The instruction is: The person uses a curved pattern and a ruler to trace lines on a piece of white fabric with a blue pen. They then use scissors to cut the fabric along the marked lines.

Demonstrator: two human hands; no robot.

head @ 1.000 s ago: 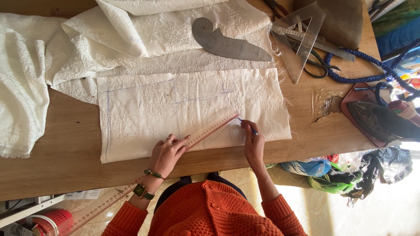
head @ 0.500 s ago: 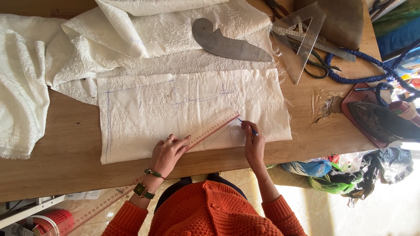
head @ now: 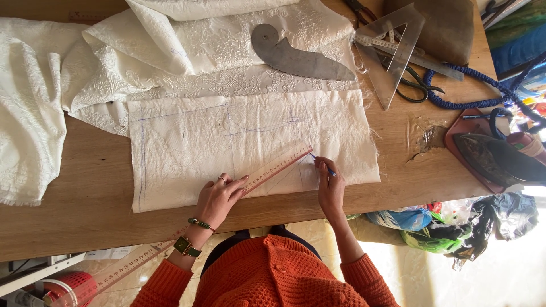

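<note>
Matt textured white cloth (head: 250, 142), wooden ruler (head: 273, 167), smooth wood table (head: 74, 222)

You wear a chunky-knit orange sweater (head: 273, 278) with long sleeves, cuffs ending at both wrists. Your left wrist carries a small square-faced watch on a dark green strap (head: 186, 247) and, beside it, a green beaded bracelet (head: 201, 224). A ring (head: 221, 179) sits on one left finger.
</note>
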